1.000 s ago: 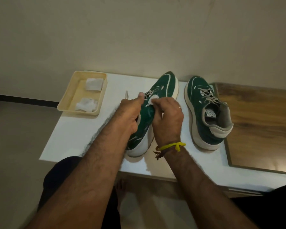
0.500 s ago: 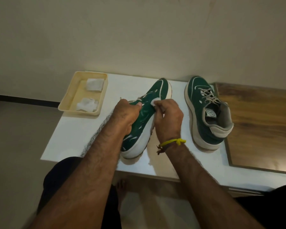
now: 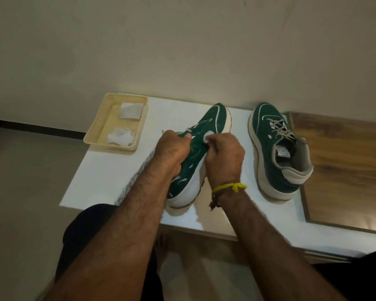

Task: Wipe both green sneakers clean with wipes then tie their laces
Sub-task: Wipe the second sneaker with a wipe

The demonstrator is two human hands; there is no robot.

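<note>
One green sneaker (image 3: 213,120) with a white sole is tilted onto its side in the middle of the white table (image 3: 109,177). My left hand (image 3: 172,151) grips it at the lace area. My right hand (image 3: 224,155) pinches a small white wipe (image 3: 208,136) against the sneaker's green side panel. The second green sneaker (image 3: 276,153) stands upright to the right, its grey laces loose, untouched.
A cream tray (image 3: 96,131) at the table's back left holds two white wipes (image 3: 121,136). A wooden board (image 3: 343,170) lies at the right. The wall rises just behind the table. My knees and a bare foot show below the front edge.
The held sneaker has tipped further onto its side and swung its toe to the right. My left thumb curled down onto the laces; my right hand kept the wipe on the side panel.
</note>
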